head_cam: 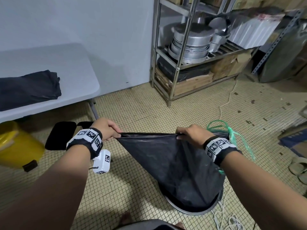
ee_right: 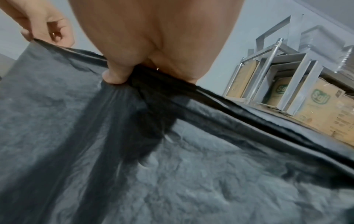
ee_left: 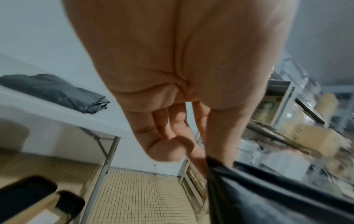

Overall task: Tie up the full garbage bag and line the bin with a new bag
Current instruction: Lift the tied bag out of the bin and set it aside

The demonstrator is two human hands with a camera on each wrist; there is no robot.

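A new black garbage bag [head_cam: 169, 161] hangs stretched between my two hands, its lower end inside the round dark bin [head_cam: 191, 210] on the floor. My left hand [head_cam: 110, 129] pinches the bag's left top corner [ee_left: 212, 162]. My right hand [head_cam: 191, 134] grips the top edge [ee_right: 122, 75] further right, thumb over the plastic. The bag's mouth shows as a narrow slit between the hands. Behind my right wrist lies a dark bag bound with green cord [head_cam: 232, 135]; most of it is hidden. Folded black bags [head_cam: 29, 88] lie on the white table [head_cam: 66, 67].
A yellow bin [head_cam: 18, 146] stands under the table at left, beside a black stool [head_cam: 59, 135]. A metal rack [head_cam: 181, 52] with pots and cardboard boxes stands at the back right. White cable [head_cam: 226, 218] trails on the tiled floor by the bin. Sandals [head_cam: 299, 168] lie at right.
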